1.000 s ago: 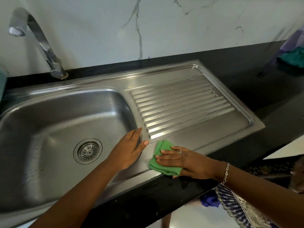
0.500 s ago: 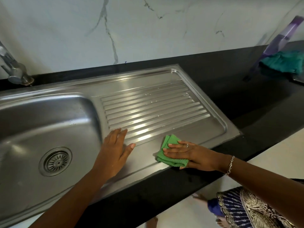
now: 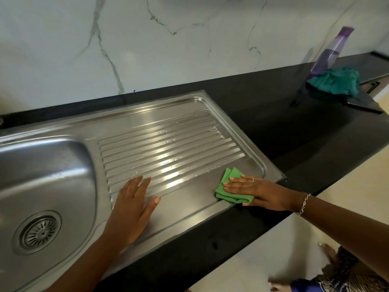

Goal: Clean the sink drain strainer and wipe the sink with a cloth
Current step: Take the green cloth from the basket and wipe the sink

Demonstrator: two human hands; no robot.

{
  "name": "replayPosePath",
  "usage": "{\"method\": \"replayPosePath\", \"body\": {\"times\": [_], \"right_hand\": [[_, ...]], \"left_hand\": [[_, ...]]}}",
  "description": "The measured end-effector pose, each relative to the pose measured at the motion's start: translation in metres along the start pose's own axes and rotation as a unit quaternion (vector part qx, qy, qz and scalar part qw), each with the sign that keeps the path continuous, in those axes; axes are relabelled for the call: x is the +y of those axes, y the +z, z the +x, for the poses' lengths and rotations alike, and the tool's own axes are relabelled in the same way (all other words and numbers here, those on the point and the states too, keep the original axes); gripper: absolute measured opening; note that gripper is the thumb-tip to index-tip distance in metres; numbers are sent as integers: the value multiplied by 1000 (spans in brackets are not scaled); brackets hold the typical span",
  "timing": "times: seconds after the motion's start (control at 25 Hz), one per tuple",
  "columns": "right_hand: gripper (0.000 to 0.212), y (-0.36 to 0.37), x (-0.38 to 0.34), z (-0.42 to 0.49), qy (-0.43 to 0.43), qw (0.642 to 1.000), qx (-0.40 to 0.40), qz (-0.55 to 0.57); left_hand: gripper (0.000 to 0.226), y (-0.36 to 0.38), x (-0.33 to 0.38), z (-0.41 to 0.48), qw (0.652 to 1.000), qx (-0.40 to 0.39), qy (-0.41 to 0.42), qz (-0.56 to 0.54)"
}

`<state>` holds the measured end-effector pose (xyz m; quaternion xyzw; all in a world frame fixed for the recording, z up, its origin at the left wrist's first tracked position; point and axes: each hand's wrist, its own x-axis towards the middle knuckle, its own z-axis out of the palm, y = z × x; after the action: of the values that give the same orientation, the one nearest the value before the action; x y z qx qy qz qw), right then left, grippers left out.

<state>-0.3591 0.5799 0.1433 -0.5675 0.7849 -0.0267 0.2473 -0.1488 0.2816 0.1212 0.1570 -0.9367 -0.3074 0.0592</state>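
Note:
A stainless steel sink [image 3: 46,165] with a ribbed draining board [image 3: 168,148] is set in a black counter. The round drain strainer [image 3: 39,232] sits in the basin floor at the lower left. My right hand [image 3: 256,191] lies flat with straight fingers on a folded green cloth [image 3: 228,189], pressing it onto the draining board's front right corner. My left hand [image 3: 131,205] rests flat on the front of the draining board beside the basin, fingers straight and holding nothing.
The black counter [image 3: 305,140] runs to the right. At its far right lie a crumpled teal cloth [image 3: 334,81], a purple bottle [image 3: 328,53] and a dark flat object [image 3: 364,103]. A white marble wall [image 3: 189,39] backs the sink.
My right hand has slid the green cloth rightward along the draining board's front edge to the right corner. The view has swung right, and the tap has left the frame.

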Motion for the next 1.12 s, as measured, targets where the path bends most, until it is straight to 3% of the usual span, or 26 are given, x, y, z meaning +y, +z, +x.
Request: {"method": "replayPosePath", "body": {"times": [0.4,0.6,0.8,1.12], "right_hand": [[57,-2,41,-24,89,992,85,12],[54,7,29,-4,211,963,162,-36],[60,7,18,36,329,929,166,-23],[65,0,16,72,366,918,150,34]], "left_hand": [[118,10,7,9,1000,4,5,-14],[123,13,11,18,1000,0,-1,-12],[125,16,11,26,1000,11,-5,-7],[118,9,-2,26,1000,26,-8,-9]]}}
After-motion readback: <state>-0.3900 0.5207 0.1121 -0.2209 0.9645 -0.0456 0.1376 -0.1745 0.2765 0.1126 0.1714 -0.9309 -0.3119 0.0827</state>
